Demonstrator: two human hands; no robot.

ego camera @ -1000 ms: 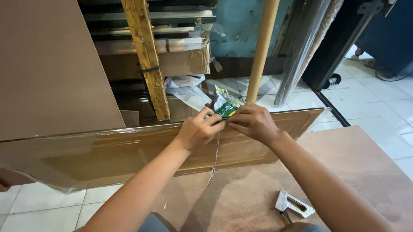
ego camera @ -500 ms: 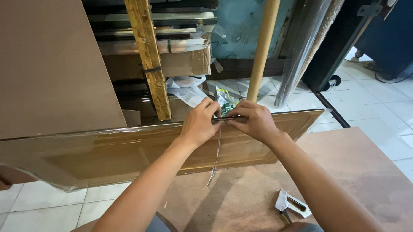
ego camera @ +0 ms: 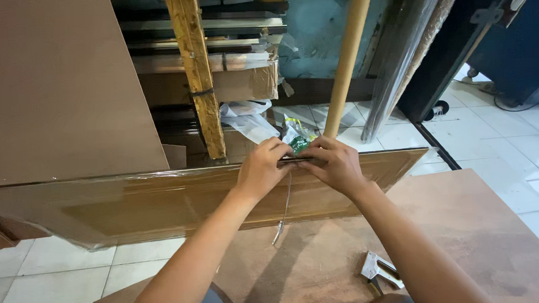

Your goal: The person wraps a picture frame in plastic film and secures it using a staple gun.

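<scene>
Brown and wrapped in clear film, the long panel is standing on its edge across the head view, resting on the brown board under your knees. You are pinching a thin dark strip along the panel's top edge: your left hand is closing its fingers on the strip's left end, and your right hand is pressing thumb and fingers onto its right end, the two hands almost touching. A thin wire is hanging down the panel's face from between your hands. A metal staple gun is lying on the board near your right forearm. Behind the panel, a green packet is lying on the tiled floor beside a cardboard tube and a wooden post.
</scene>
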